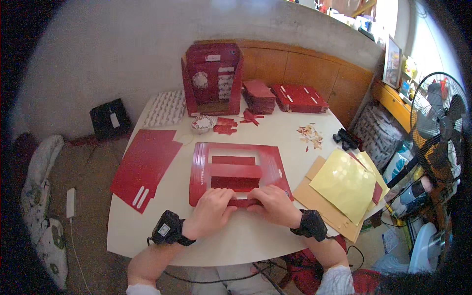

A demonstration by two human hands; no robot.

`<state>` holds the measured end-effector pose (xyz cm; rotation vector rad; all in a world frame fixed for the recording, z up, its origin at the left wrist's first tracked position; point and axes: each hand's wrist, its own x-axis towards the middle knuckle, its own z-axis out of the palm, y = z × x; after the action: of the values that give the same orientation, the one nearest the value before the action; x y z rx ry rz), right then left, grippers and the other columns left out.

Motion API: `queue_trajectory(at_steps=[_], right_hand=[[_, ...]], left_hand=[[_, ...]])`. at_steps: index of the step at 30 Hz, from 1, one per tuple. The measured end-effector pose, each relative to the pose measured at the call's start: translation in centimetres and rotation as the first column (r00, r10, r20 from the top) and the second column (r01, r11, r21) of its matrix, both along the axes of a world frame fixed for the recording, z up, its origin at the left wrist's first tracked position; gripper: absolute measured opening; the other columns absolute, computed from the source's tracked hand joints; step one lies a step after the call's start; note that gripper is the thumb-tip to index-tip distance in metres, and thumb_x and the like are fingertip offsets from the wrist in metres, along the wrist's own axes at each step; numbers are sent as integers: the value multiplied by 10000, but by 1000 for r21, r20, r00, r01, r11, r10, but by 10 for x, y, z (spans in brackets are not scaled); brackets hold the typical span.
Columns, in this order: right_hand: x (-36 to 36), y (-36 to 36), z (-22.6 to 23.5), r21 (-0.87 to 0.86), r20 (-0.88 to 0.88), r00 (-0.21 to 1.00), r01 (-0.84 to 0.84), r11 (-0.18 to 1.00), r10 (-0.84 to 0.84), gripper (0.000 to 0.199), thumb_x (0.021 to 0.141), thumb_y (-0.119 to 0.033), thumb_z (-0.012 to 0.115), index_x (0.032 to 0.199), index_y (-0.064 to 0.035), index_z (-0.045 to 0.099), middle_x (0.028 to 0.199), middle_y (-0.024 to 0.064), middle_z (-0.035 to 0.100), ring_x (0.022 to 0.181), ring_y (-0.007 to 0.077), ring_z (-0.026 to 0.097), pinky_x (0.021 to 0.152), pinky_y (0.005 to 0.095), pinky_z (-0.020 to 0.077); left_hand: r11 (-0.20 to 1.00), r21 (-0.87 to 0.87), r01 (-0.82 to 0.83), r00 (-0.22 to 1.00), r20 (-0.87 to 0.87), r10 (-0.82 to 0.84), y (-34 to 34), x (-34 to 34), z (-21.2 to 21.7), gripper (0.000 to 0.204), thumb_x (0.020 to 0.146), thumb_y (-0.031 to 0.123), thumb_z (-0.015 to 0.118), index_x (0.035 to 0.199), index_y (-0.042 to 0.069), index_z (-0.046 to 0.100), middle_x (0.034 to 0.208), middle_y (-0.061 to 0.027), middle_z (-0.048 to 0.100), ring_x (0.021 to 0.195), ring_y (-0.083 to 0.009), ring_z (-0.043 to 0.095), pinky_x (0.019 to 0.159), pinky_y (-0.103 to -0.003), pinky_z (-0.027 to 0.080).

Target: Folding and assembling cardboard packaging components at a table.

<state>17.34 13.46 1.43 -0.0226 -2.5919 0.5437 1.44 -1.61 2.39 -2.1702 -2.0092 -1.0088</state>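
We've got a flat red cardboard panel with a large window cutout [198, 172] at mid tabletop [211, 241], in front of us, long edge facing us. A folded dark-red card piece [236, 171] lies across its window. Left hand [212, 209] is on the panel's near edge, left of centre, fingers curled over; right hand [273, 205] is on the same edge, right of centre, likewise curled. Both grips touch the panel; we can't tell if either is pinching it or only pressing, undersides are hidden. Each wrist wears a black strap-on module. Left of the panel: overlapping flat red card sheets [147, 160], two white strips on the nearest corner. Behind it: small red card offcuts [225, 125], a round white patterned container [203, 124], and a tall open-fronted red cardboard box [188, 88] standing upright. Right of that box: a pile of dark-red cards [259, 96], then a glossy red stack with white strips [300, 100]. Right side: pale scraps [310, 135], and yellow sheets [339, 182] on tan cardboard [306, 192].
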Motion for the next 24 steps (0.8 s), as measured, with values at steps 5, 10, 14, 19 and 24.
queue_trajectory(at_steps=[5, 10, 14, 19, 24], right_hand=[[-3, -1, -1, 39, 38, 999, 28, 999, -30, 265, 768, -171, 704, 940, -75, 527, 777, 99, 613, 754, 296, 605, 674, 408, 438], [-5, 1, 0, 22, 74, 995, 61, 998, -62, 276, 770, -158, 698, 949, -66, 509, 747, 108, 606, 740, 309, 609, 661, 417, 443], [-8, 0, 4, 60, 76, 995, 65, 996, -69, 275, 766, -161, 704, 942, -65, 516, 752, 116, 610, 737, 313, 611, 653, 414, 451], [-2, 5, 14, -5, 39, 999, -18, 1000, 18, 350, 723, -133, 738, 1016, -65, 558, 886, 124, 635, 843, 313, 616, 766, 424, 471], [5, 13, 31, 175, -308, 951, 91, 980, -34, 481, 695, -86, 744, 1134, -58, 551, 1191, 121, 565, 1106, 328, 530, 978, 464, 392]], left_hand=[[999, -30, -27, 1000, 12, 28, 0, 1, 2, 206, 757, 66, 646, 909, 12, 519, 819, -175, 589, 821, -353, 573, 751, -432, 425], [999, -31, -34, 999, -10, 34, 2, -1, 1, 206, 756, 67, 651, 907, 19, 519, 810, -174, 608, 799, -352, 583, 758, -425, 418], [999, -7, -41, 999, -18, 41, 1, -3, 0, 207, 755, 66, 652, 910, 21, 523, 819, -167, 609, 809, -343, 589, 773, -415, 416], [1000, 13, -24, 1000, -7, 24, 2, -4, 0, 215, 756, 73, 653, 924, 16, 532, 846, -168, 607, 828, -341, 588, 787, -414, 421], [975, 162, -154, 986, 84, 141, 0, -14, 15, 243, 757, 68, 684, 969, 16, 578, 908, -162, 632, 879, -354, 599, 792, -400, 463]])
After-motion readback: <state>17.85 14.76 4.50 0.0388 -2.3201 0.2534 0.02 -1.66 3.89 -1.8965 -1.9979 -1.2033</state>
